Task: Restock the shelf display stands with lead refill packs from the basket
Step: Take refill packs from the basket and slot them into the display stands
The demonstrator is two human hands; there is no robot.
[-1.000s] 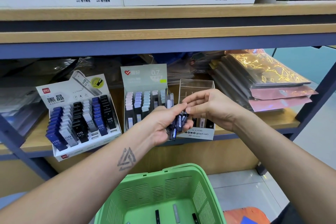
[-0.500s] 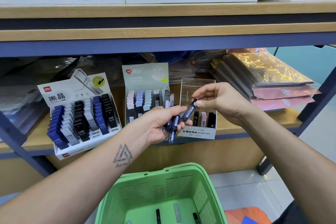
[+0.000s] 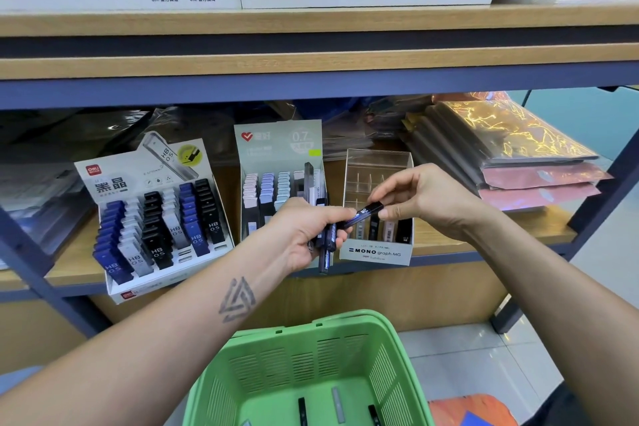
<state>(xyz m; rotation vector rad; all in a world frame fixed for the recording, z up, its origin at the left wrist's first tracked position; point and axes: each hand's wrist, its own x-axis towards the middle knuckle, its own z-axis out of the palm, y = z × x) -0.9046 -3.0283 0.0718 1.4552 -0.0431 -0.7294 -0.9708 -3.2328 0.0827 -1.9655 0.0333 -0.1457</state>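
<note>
Before the MONO stand (image 3: pixel 377 252), the right hand (image 3: pixel 425 199) pinches one pack (image 3: pixel 366 213) drawn from the bunch (image 3: pixel 326 245) gripped in the left hand (image 3: pixel 304 235). Next, I judge: tip it upright into a free slot. More packs lie in the basket (image 3: pixel 311 349).

Wooden shelves (image 3: pixel 311 64) on blue steel frame (image 3: pixel 242 88), pale tiled floor (image 3: pixel 466 367).

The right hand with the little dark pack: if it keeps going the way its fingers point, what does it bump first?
Probably the left hand, gripping its bundle of packs; the right hand points its pack there. Depth is unclear.
</note>
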